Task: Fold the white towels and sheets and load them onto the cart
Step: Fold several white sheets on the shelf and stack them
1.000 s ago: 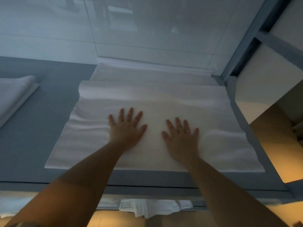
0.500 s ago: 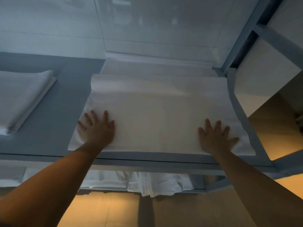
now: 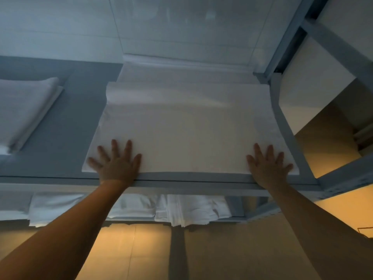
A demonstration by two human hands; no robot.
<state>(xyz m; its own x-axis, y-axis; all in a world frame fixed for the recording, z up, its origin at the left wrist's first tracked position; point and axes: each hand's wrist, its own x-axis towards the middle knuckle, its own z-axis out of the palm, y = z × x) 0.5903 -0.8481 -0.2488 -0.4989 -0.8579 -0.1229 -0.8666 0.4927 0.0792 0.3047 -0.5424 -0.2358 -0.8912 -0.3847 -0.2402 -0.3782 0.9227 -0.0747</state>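
fingers splayed flat, l hand (image 3: 116, 165) & r hand (image 3: 268, 168) on folded sheet's (image 3: 187, 128) near corners, gripping nothing

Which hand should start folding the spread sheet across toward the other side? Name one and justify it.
Probably the right hand. Both lie flat on the white sheet's near corners, but the right corner sits against the shelf frame, while the left hand can pin its side.

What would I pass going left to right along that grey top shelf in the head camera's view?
Folded white stack → bare grey shelf → left hand → spread white sheet → right hand → grey corner post.
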